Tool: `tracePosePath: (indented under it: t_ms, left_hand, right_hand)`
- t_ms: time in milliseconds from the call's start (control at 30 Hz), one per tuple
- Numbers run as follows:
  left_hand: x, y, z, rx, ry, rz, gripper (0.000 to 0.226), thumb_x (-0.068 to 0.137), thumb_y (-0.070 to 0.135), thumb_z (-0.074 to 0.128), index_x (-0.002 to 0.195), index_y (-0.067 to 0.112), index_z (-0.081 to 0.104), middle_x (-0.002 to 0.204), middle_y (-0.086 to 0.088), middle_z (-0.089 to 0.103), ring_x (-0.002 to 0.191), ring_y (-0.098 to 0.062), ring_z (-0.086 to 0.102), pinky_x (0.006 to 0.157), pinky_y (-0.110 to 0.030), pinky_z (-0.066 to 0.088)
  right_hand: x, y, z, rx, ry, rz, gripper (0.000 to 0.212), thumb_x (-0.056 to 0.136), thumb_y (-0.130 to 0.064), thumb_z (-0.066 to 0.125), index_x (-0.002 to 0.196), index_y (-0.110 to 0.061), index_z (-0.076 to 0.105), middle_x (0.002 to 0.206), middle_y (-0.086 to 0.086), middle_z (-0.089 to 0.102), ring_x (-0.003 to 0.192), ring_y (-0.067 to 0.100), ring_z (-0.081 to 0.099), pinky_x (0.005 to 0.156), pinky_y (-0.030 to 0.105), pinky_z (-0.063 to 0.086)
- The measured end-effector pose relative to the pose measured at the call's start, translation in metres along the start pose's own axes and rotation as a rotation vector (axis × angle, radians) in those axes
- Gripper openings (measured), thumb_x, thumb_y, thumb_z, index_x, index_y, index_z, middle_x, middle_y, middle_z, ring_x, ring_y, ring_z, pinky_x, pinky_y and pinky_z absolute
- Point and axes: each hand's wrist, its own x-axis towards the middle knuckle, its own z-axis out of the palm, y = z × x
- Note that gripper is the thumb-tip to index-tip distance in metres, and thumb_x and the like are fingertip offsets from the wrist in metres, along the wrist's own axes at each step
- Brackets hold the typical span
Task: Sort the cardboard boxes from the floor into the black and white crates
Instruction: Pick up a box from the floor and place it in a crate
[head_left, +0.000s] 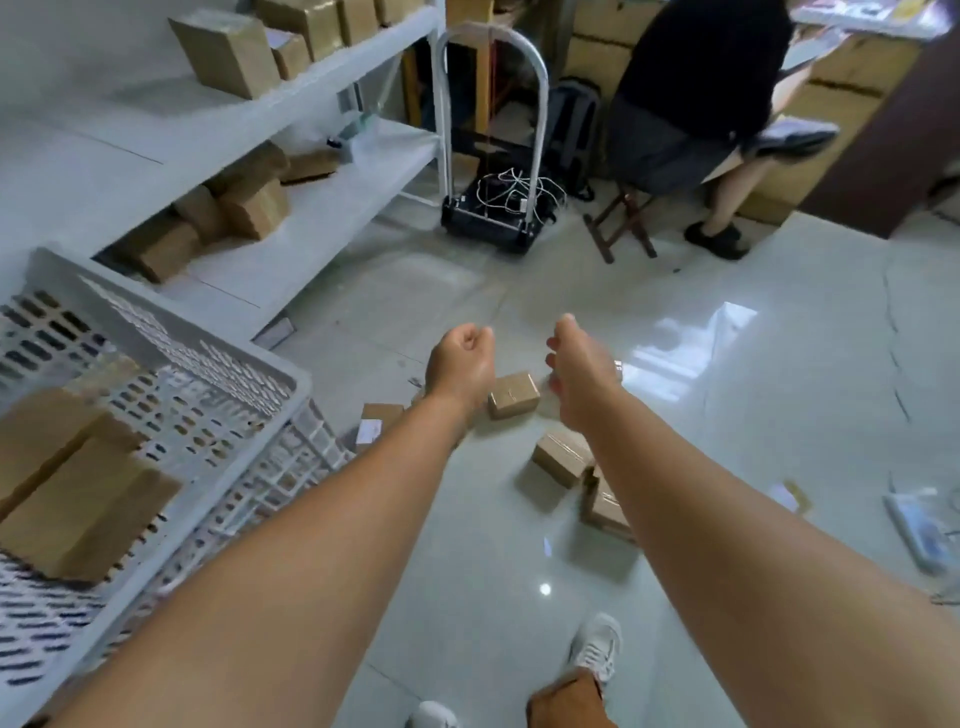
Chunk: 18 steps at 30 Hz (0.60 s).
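1. Both bare arms are stretched forward over the glossy tiled floor (519, 545), and nothing is held in either hand.
2. The left hand (460, 361) is curled into a loose fist, the fingers folded in against the palm.
3. The right hand (576, 369) is seen from the back with the fingers partly curled and slightly apart; how far they are closed cannot be told, since the fingertips are blurred.
4. A small cardboard box (513, 395) is seen on the floor between and just below the two hands, not touched by either.
5. A second box (561, 457) lies nearer, beside the right forearm, and a third box (605, 506) is partly hidden under that forearm.
6. A fourth box (378, 422), with a white label, lies on the floor next to the left forearm, near the crate's corner.
7. A white crate (218, 358) with perforated walls is seen at the near left, and several brown boxes (78, 499) are lying inside it.
8. White shelves (332, 208) carrying more boxes are placed at the far left.
9. A hand trolley (493, 208) with tangled cables is parked at the far centre.
10. A seated person (691, 104) in dark clothes is seen at the far right on a stool.
11. A white shoe (597, 647) is visible at the near edge.
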Motion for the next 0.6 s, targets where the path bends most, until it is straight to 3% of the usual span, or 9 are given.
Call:
tracePosePath:
  t_ms: [67, 133, 200, 300, 367, 467, 600]
  left_hand:
    - [0.003, 0.000, 0.037, 0.027, -0.064, -0.012, 0.033, 0.099, 0.030, 0.041, 0.121, 0.012, 0.057, 0.106, -0.004, 0.057, 0.095, -0.018, 0.051, 0.080, -0.024, 0.037]
    - [0.006, -0.001, 0.071, 0.054, -0.117, -0.034, 0.034, 0.100, 0.031, 0.040, 0.125, 0.013, 0.055, 0.105, 0.000, 0.057, 0.095, -0.015, 0.052, 0.078, -0.022, 0.036]
    - [0.009, -0.002, 0.105, 0.080, -0.154, -0.072, 0.031, 0.100, 0.033, 0.039, 0.119, 0.016, 0.057, 0.098, 0.001, 0.059, 0.092, -0.016, 0.055, 0.073, -0.022, 0.038]
    - [0.020, -0.003, 0.156, 0.089, -0.198, -0.140, 0.032, 0.098, 0.036, 0.041, 0.122, 0.019, 0.056, 0.104, -0.003, 0.058, 0.101, -0.024, 0.055, 0.083, -0.028, 0.042]
    - [0.029, -0.005, 0.189, 0.107, -0.236, -0.179, 0.019, 0.099, 0.034, 0.040, 0.106, 0.024, 0.055, 0.093, -0.001, 0.056, 0.089, -0.020, 0.050, 0.077, -0.028, 0.040]
    - [0.044, -0.012, 0.235, 0.163, -0.267, -0.204, 0.021, 0.098, 0.031, 0.038, 0.079, 0.027, 0.045, 0.076, 0.000, 0.045, 0.073, -0.018, 0.040, 0.066, -0.029, 0.035]
    - [0.068, -0.042, 0.288, 0.221, -0.321, -0.248, 0.020, 0.097, 0.034, 0.040, 0.087, 0.022, 0.052, 0.080, -0.004, 0.049, 0.078, -0.024, 0.044, 0.071, -0.031, 0.038]
  right_hand:
    - [0.018, 0.006, -0.035, 0.002, 0.027, -0.004, 0.025, 0.096, -0.036, 0.038, 0.084, -0.019, 0.052, 0.104, 0.006, 0.052, 0.095, 0.024, 0.049, 0.080, 0.037, 0.039]
    - [0.039, 0.012, -0.069, 0.011, 0.047, -0.007, 0.021, 0.099, -0.031, 0.038, 0.095, -0.017, 0.053, 0.112, 0.014, 0.054, 0.102, 0.029, 0.053, 0.087, 0.040, 0.042]
    - [0.062, 0.020, -0.101, 0.014, 0.089, 0.014, 0.033, 0.099, -0.029, 0.036, 0.115, -0.009, 0.056, 0.132, 0.020, 0.053, 0.122, 0.036, 0.051, 0.100, 0.045, 0.042]
    - [0.096, 0.032, -0.146, 0.057, 0.137, 0.143, 0.042, 0.096, -0.039, 0.036, 0.115, -0.008, 0.057, 0.131, 0.013, 0.054, 0.125, 0.030, 0.049, 0.101, 0.041, 0.040]
    - [0.119, 0.041, -0.175, 0.092, 0.155, 0.213, 0.046, 0.094, -0.043, 0.037, 0.118, -0.009, 0.057, 0.127, 0.008, 0.056, 0.122, 0.026, 0.050, 0.097, 0.037, 0.040]
    - [0.151, 0.056, -0.215, 0.130, 0.206, 0.265, 0.034, 0.092, -0.039, 0.038, 0.099, -0.011, 0.054, 0.115, 0.004, 0.057, 0.124, 0.023, 0.050, 0.100, 0.038, 0.039]
    - [0.194, 0.086, -0.252, 0.144, 0.289, 0.332, 0.027, 0.092, -0.037, 0.039, 0.077, -0.016, 0.047, 0.097, 0.001, 0.047, 0.118, 0.020, 0.052, 0.098, 0.038, 0.041]
